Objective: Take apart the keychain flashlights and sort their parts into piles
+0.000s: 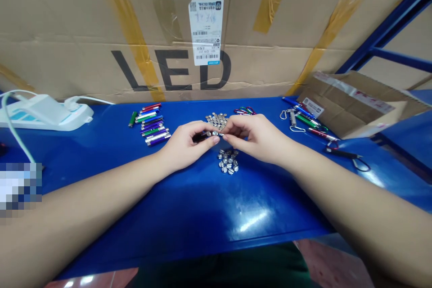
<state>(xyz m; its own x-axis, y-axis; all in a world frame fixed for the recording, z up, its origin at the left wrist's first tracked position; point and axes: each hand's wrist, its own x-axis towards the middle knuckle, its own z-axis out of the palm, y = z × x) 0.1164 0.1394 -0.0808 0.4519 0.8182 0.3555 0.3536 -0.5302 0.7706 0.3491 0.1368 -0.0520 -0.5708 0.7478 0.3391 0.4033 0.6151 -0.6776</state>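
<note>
**Bench inventory: landmark, the lower pile of button cells [228,160]**

Item 1: left hand [184,144], just up and to the left of the landmark. Its fingers [211,140] curl closed around a dark flashlight [200,137], which lies nearly level, its silver end pointing toward the right hand.

Item 2: right hand [251,137], just above the landmark. Its fingers [228,129] are drawn in to a tight pinch at that silver end, and a small silver piece [214,133] shows there. Whether they have hold of it, the view does not settle.

Item 3: upper pile of button cells [217,121], directly beyond the landmark, with the hands between the two.

Item 4: row of colored flashlights [150,125], laid side by side, left of the landmark.

Item 5: colored carabiners [245,110], tangled, up and to the right of the landmark.

Item 6: flashlights with carabiners [305,120], loose, farther right of the landmark.

Item 7: blue bench [202,216], under the landmark and all the above.

Condition notes, as judgement: the cells are tiny and slick-looking — a slipped pinch could send one rolling across the smooth bench or off its edge. A knock from either wrist could scatter the nearby piles. A cell seated the wrong way round could leave a flashlight dead.
</note>
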